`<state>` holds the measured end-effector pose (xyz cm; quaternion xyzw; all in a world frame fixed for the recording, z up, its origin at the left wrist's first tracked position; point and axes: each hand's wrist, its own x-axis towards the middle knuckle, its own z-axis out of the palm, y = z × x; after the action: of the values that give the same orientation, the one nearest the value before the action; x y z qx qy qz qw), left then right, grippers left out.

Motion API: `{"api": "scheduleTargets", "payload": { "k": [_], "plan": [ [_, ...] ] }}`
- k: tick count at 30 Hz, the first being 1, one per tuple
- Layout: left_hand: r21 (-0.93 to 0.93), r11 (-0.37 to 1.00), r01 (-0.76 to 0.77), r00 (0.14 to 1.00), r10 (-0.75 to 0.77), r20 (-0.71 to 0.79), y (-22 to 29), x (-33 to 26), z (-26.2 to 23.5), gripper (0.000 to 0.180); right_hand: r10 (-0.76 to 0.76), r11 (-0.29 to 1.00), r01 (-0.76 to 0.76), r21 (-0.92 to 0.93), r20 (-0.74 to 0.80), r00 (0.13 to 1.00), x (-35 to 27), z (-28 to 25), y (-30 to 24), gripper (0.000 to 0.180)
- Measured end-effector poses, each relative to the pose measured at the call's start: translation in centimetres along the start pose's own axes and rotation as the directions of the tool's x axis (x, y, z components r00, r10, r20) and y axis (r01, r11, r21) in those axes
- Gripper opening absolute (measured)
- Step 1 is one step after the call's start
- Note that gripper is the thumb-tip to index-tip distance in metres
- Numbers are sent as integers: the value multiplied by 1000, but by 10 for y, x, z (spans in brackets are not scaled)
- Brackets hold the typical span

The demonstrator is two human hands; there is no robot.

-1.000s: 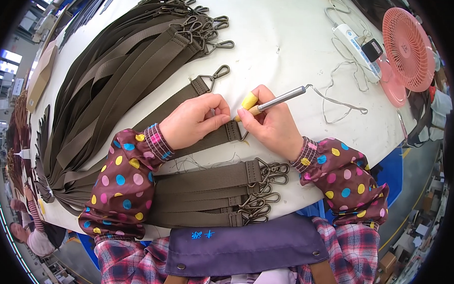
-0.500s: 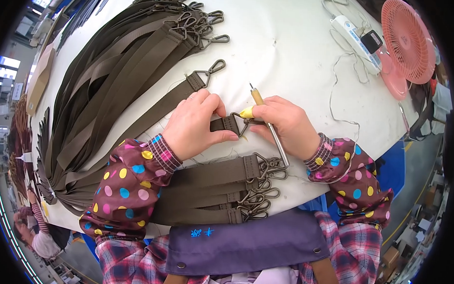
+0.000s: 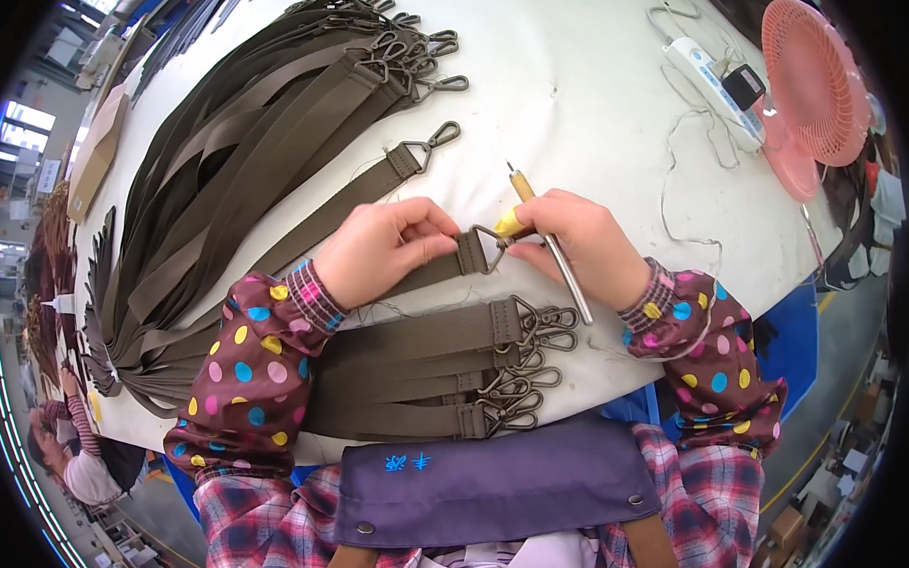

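Observation:
My left hand (image 3: 391, 244) pinches a dark olive webbing strap (image 3: 473, 253) by its edge, close to the stitched end. That end carries a triangular metal ring (image 3: 488, 247). My right hand (image 3: 581, 246) grips a pen-shaped tool (image 3: 565, 273) with a tan collar and a thin point facing away from me; its metal shaft slants down past the palm. Yellow wrapping (image 3: 510, 223) covers a right fingertip. The same hand's fingers close around the metal snap hook on the ring, mostly hiding it. Just beyond my left hand lies another strap (image 3: 363, 191) with its hook.
A large bundle of straps (image 3: 238, 166) fans across the table's left. Several hooked straps (image 3: 422, 348) lie nearest me. At the far right stand a pink fan (image 3: 817, 86) and a white power strip (image 3: 712, 88) with a thin cord (image 3: 670, 186). A person (image 3: 83, 451) is at the lower left.
My left hand has slid slightly left along the strap, baring more of the stitched end. My right hand has shifted a little right, still holding the tool.

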<state>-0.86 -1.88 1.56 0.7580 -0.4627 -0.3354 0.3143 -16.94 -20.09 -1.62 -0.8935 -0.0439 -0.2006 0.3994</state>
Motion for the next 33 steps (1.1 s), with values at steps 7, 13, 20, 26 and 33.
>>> {"api": "scheduleTargets", "payload": {
  "k": [7,13,20,26,33],
  "plan": [
    [133,976,-171,962,136,237,10,-44,-11,18,12,985,-62,163,289,957,-28,-22,-34,22],
    [589,808,5,938,201,-283,-36,-1,-35,45,8,992,-53,116,357,934,-16,-25,-33,20],
    [370,926,-78,993,104,-52,-17,-24,-15,44,-107,990,115,-82,100,989,28,-9,-7,26],
    [390,915,-105,981,160,-111,-19,-36,-12,46,-147,980,168,-104,185,972,35,9,8,26],
    [634,751,-187,940,324,-106,-11,-45,-2,40,150,978,-171,120,171,974,34,4,4,23]
  ]
}}
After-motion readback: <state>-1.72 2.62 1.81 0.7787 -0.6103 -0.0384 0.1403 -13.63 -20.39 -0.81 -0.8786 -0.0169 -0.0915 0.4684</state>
